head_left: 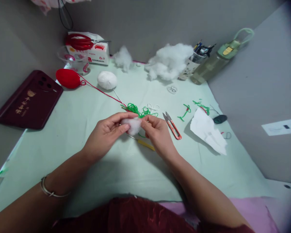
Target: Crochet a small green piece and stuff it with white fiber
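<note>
Between my two hands is a small tuft of white fluffy stuffing (pixel 134 126). My left hand (pixel 106 131) pinches it from the left, thumb in front and fingers behind. On the other side, my right hand (pixel 157 132) grips its right edge between thumb and forefinger. Something reddish shows faintly at the tuft's lower left; I cannot make it out. Tangled green yarn (pixel 133 109) lies just behind the hands. Under them on the cloth rests a crochet hook with a yellow handle (pixel 146 145). Orange-handled thread snips (pixel 173 126) lie right of my right hand.
A red yarn ball (pixel 68 78) and a white yarn ball (pixel 107 80) sit back left, strands trailing toward my hands. A large stuffing heap (pixel 171 61), pen cup (pixel 194 64) and bottle (pixel 213 66) stand at the back right. White paper (pixel 207 131) lies right, a maroon phone-like case (pixel 29 100) left.
</note>
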Demonstrator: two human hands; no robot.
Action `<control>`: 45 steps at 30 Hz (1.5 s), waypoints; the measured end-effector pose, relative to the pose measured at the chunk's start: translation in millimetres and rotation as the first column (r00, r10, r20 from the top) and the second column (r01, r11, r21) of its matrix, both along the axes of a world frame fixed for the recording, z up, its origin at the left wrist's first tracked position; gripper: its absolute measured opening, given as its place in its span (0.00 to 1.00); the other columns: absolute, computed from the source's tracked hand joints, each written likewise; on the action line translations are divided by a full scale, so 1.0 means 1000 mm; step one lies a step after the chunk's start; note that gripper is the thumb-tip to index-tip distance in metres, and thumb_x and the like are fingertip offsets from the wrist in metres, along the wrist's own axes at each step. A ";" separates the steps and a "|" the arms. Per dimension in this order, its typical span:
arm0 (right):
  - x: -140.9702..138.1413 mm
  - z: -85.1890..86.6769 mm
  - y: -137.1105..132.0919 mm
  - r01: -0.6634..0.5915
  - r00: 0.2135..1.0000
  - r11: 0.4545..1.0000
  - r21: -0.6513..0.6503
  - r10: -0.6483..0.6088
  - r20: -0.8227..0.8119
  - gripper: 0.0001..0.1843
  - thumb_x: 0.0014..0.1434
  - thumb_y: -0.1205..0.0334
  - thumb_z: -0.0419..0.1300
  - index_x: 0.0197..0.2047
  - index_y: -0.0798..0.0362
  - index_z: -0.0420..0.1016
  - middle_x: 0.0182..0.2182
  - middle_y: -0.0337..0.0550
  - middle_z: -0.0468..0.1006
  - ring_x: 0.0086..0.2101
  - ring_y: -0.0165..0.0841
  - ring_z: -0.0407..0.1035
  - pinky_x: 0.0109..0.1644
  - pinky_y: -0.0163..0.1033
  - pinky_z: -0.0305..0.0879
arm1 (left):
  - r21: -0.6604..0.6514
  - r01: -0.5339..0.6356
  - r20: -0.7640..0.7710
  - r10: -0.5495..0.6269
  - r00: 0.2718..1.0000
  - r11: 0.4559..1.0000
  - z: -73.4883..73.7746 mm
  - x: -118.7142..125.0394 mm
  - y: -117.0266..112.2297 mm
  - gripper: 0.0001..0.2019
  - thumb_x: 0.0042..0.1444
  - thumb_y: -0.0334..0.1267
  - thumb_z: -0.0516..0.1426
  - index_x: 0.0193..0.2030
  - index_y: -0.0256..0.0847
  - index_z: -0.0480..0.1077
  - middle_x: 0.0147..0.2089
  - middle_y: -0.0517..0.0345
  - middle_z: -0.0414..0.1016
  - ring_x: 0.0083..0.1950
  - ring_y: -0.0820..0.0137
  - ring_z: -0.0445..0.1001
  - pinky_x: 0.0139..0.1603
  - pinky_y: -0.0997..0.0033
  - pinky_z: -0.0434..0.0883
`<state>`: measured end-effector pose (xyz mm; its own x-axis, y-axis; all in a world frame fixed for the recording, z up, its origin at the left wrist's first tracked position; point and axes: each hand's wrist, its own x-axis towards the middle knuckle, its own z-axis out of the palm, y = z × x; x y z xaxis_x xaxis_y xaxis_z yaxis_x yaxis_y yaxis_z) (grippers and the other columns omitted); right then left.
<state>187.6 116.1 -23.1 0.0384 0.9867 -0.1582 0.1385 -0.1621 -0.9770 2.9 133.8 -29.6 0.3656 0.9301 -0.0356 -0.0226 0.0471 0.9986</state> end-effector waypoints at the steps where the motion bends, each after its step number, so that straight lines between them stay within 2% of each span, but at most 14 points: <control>1: -0.001 0.002 -0.002 -0.014 1.000 1.000 0.009 0.014 0.018 0.20 0.59 0.47 0.65 0.25 0.51 0.67 0.17 0.28 0.55 0.21 0.25 0.47 0.26 0.36 0.41 | -0.020 -0.055 0.025 0.055 0.998 0.998 -0.002 0.002 0.000 0.11 0.62 0.40 0.65 0.51 0.47 0.80 0.50 0.56 0.82 0.49 0.66 0.79 0.52 0.71 0.74; 3: -0.004 0.005 -0.005 -0.056 0.997 0.998 0.026 0.055 0.049 0.17 0.61 0.52 0.63 0.25 0.51 0.67 0.18 0.29 0.54 0.22 0.25 0.47 0.26 0.36 0.42 | -0.022 -0.152 0.029 0.153 0.988 0.988 -0.007 0.005 0.000 0.12 0.57 0.40 0.68 0.48 0.46 0.78 0.47 0.57 0.81 0.46 0.67 0.78 0.48 0.72 0.75; 5: -0.007 0.007 -0.008 -0.101 0.992 0.994 0.040 0.097 0.085 0.15 0.62 0.56 0.60 0.25 0.51 0.66 0.19 0.29 0.55 0.22 0.25 0.47 0.27 0.36 0.43 | -0.005 -0.198 0.017 0.198 0.980 0.980 -0.011 0.005 0.002 0.15 0.55 0.41 0.70 0.48 0.45 0.77 0.50 0.55 0.80 0.49 0.65 0.77 0.48 0.72 0.75; 8: -0.007 0.009 -0.010 -0.147 0.978 0.987 0.063 0.135 0.159 0.14 0.63 0.59 0.58 0.25 0.51 0.66 0.19 0.29 0.55 0.23 0.26 0.48 0.29 0.36 0.46 | -0.092 -0.048 0.054 0.053 0.997 0.995 -0.013 0.001 0.005 0.19 0.56 0.42 0.69 0.53 0.44 0.77 0.52 0.53 0.80 0.51 0.64 0.78 0.48 0.72 0.75; 10: -0.005 0.009 -0.010 -0.176 0.963 0.981 0.084 0.154 0.222 0.13 0.64 0.60 0.56 0.27 0.51 0.67 0.19 0.30 0.57 0.23 0.26 0.50 0.30 0.36 0.47 | -0.180 0.090 0.111 -0.071 0.991 0.979 -0.014 -0.001 0.007 0.18 0.58 0.42 0.68 0.54 0.44 0.77 0.48 0.54 0.81 0.45 0.67 0.78 0.44 0.73 0.75; 12: -0.003 0.011 -0.010 -0.213 0.946 0.971 0.105 0.178 0.270 0.12 0.65 0.61 0.55 0.29 0.51 0.67 0.21 0.31 0.60 0.24 0.27 0.53 0.31 0.36 0.48 | -0.206 0.123 0.148 -0.093 0.985 0.971 -0.014 -0.002 0.008 0.16 0.57 0.40 0.69 0.51 0.44 0.78 0.45 0.57 0.82 0.40 0.70 0.77 0.41 0.75 0.73; 17: -0.002 0.017 -0.014 -0.277 0.941 0.955 0.101 0.249 0.228 0.12 0.67 0.61 0.55 0.30 0.51 0.67 0.21 0.30 0.59 0.24 0.27 0.52 0.31 0.36 0.49 | -0.112 -0.034 0.072 0.042 0.996 0.993 -0.010 0.006 0.006 0.11 0.51 0.34 0.67 0.42 0.41 0.76 0.39 0.60 0.79 0.38 0.70 0.75 0.37 0.74 0.73; 21: -0.006 0.017 -0.015 -0.276 0.947 0.954 0.117 0.249 0.204 0.11 0.66 0.62 0.57 0.31 0.51 0.66 0.20 0.28 0.59 0.23 0.26 0.51 0.31 0.36 0.48 | 0.036 -0.159 -0.044 0.160 0.986 0.987 -0.008 0.015 0.001 0.09 0.49 0.31 0.62 0.38 0.42 0.72 0.35 0.61 0.76 0.35 0.69 0.73 0.34 0.73 0.72; 26: -0.006 0.008 -0.007 -0.232 0.961 0.973 -0.020 0.225 -0.162 0.19 0.63 0.47 0.64 0.29 0.51 0.67 0.18 0.26 0.55 0.21 0.24 0.46 0.26 0.36 0.42 | 0.208 -0.255 -0.113 0.282 0.953 0.944 -0.014 0.021 -0.006 0.12 0.50 0.30 0.62 0.41 0.44 0.68 0.39 0.61 0.76 0.37 0.70 0.75 0.37 0.72 0.72; 28: -0.005 0.005 -0.005 -0.208 0.964 0.977 -0.041 0.197 -0.179 0.22 0.59 0.44 0.67 0.28 0.51 0.66 0.17 0.25 0.54 0.20 0.23 0.44 0.26 0.36 0.40 | 0.227 -0.250 -0.110 0.280 0.954 0.941 -0.015 0.021 -0.008 0.11 0.51 0.30 0.62 0.41 0.44 0.67 0.38 0.62 0.76 0.36 0.70 0.75 0.36 0.72 0.72; 31: -0.006 0.003 -0.004 -0.167 0.983 0.986 -0.023 0.165 -0.084 0.22 0.58 0.46 0.69 0.26 0.51 0.66 0.16 0.25 0.53 0.20 0.23 0.43 0.25 0.36 0.39 | 0.140 -0.186 -0.087 0.199 0.976 0.973 -0.013 0.020 -0.007 0.10 0.53 0.31 0.62 0.41 0.44 0.67 0.38 0.62 0.75 0.36 0.70 0.75 0.35 0.72 0.72; 36: -0.007 0.002 -0.006 -0.097 0.992 0.993 0.063 0.091 0.090 0.14 0.61 0.57 0.63 0.26 0.51 0.68 0.16 0.26 0.53 0.21 0.23 0.44 0.26 0.36 0.41 | -0.002 -0.026 0.051 0.026 0.998 1.000 -0.004 0.012 -0.004 0.15 0.55 0.36 0.67 0.46 0.43 0.69 0.45 0.57 0.76 0.48 0.65 0.78 0.45 0.69 0.75; 39: -0.004 0.004 -0.005 -0.131 0.980 0.988 0.080 0.116 0.162 0.13 0.61 0.60 0.62 0.26 0.52 0.67 0.17 0.26 0.53 0.21 0.24 0.45 0.27 0.36 0.42 | -0.053 -0.009 0.085 0.013 0.996 0.999 -0.005 0.008 -0.001 0.11 0.59 0.41 0.67 0.44 0.42 0.71 0.42 0.58 0.75 0.42 0.69 0.76 0.41 0.71 0.73; 45: 0.000 0.017 -0.010 -0.304 0.951 0.952 0.030 0.302 0.061 0.06 0.61 0.62 0.59 0.32 0.51 0.68 0.19 0.26 0.55 0.22 0.24 0.48 0.27 0.35 0.46 | -0.090 -0.028 0.062 0.034 0.998 0.996 -0.012 0.008 0.003 0.10 0.55 0.37 0.67 0.40 0.42 0.72 0.34 0.62 0.74 0.31 0.73 0.70 0.30 0.74 0.66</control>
